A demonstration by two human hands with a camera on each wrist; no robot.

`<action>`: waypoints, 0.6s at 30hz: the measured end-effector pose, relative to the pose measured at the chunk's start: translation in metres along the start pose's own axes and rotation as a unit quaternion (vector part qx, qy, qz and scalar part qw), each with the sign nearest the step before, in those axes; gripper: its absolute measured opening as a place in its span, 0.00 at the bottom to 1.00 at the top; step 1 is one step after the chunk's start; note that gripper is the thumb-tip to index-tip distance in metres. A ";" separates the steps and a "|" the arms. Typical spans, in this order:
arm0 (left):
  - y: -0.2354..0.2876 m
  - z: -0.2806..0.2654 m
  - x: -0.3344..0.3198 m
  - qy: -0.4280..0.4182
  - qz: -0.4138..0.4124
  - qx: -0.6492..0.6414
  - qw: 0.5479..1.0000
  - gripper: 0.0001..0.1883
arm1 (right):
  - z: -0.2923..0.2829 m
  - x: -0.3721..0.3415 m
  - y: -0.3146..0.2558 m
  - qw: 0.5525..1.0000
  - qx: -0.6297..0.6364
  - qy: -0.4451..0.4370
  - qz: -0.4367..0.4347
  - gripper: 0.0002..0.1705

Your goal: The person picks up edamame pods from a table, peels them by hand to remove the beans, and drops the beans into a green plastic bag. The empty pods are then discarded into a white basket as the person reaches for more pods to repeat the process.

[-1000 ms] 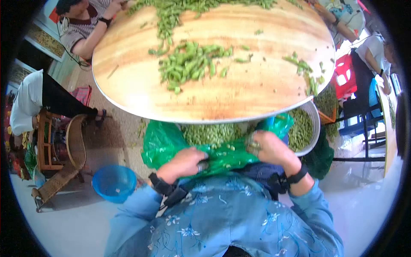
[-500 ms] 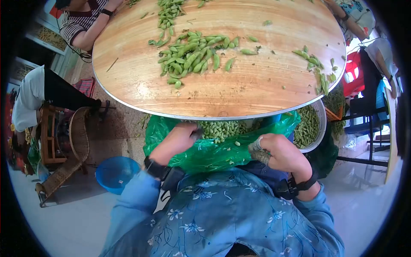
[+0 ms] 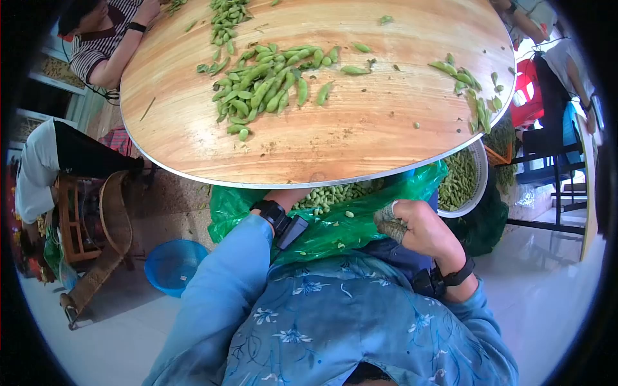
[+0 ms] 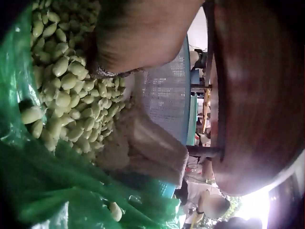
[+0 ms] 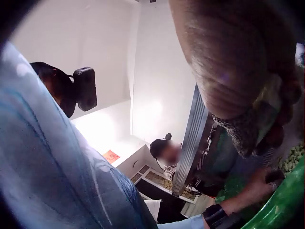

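Observation:
My left hand (image 4: 147,36) reaches down at the shelled green beans (image 4: 66,90), which lie in a green plastic bag (image 3: 235,209) below the table edge. That edge hides most of the hand in the head view, and its fingertips are hidden in the left wrist view. My right hand (image 3: 421,226) is over the near side of the bag, its fingers curled, with a greyish wrapping (image 3: 391,222) on the digits. In the right wrist view it pinches a pale green bean pod (image 5: 269,98) between thumb and fingers.
Unshelled pods (image 3: 264,83) are heaped on the round wooden table (image 3: 360,141). A white basket (image 3: 481,164) of pods stands right, below the rim. A blue basin (image 3: 174,260) and a bamboo chair (image 3: 109,238) are on the floor at left. Another person (image 3: 106,45) sits across the table.
My left hand has moved from the bag's near left part forward and in under the table edge, over the beans. The right hand has stayed near its place, fingers curled.

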State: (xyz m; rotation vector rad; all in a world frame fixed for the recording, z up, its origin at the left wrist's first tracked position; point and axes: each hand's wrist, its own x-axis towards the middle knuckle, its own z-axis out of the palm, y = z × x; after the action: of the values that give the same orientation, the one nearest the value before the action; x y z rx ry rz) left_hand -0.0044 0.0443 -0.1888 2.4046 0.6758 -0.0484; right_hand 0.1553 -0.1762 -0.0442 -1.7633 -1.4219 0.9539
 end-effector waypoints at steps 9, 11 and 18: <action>0.050 -0.046 -0.030 0.043 -0.074 -0.511 0.855 0.17 | 0.006 0.007 0.005 0.999 0.046 0.018 -0.004 0.09; 0.051 -0.046 -0.035 0.044 -0.104 -0.645 0.756 0.21 | 0.012 0.011 0.002 0.994 0.081 0.071 -0.028 0.09; 0.082 -0.056 -0.059 -0.035 -0.155 -0.654 0.740 0.24 | 0.032 0.026 -0.010 0.977 0.207 0.043 -0.016 0.11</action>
State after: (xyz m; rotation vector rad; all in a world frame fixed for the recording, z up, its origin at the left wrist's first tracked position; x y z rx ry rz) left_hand -0.0231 -0.0040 -0.0858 0.9066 0.7022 0.1545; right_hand 0.1265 -0.1472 -0.0557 -1.4500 -1.0976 1.0544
